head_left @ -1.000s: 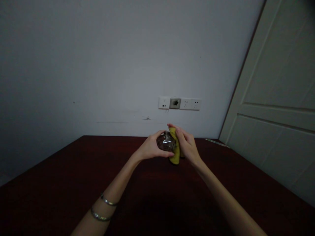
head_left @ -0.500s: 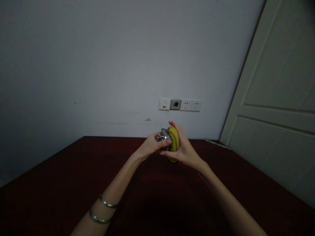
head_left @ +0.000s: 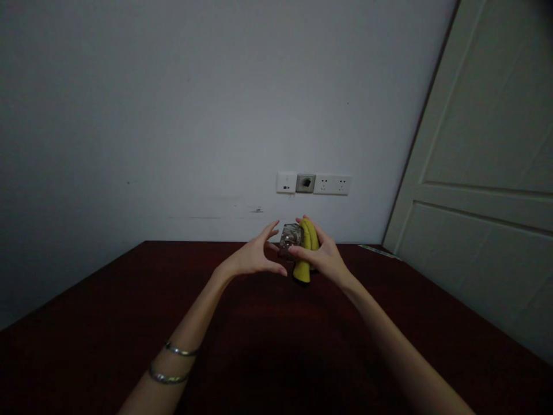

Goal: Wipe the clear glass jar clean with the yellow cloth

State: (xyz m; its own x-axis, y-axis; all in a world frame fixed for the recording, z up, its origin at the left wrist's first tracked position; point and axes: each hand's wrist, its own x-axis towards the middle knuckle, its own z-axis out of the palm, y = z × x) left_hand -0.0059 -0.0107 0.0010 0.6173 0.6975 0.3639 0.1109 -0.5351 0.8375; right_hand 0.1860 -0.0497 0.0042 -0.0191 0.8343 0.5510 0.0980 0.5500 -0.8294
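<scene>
My right hand (head_left: 325, 256) is closed around a pair of yellow bananas (head_left: 306, 233), their dark-tipped end pointing down. Against their left side sits a small clear, shiny, glass-like piece (head_left: 290, 236), faceted in look; my right thumb presses across its lower edge. What kind of object it is, I cannot make out. Just left of it, my left hand (head_left: 253, 253) has its fingers and thumb spread in a C shape, with nothing in it. Both hands are over the far part of the dark red table (head_left: 181, 288).
A pale wall (head_left: 207, 115) stands behind the table's far edge, with a row of sockets and switches (head_left: 313, 184). At the right is a light panelled door (head_left: 484, 173). A thin flat strip (head_left: 380, 252) lies at the table's far right edge.
My left hand has let go of the glass-like piece and drawn a little left, opening. My right hand has turned the bananas, and its thumb now holds the piece against them.
</scene>
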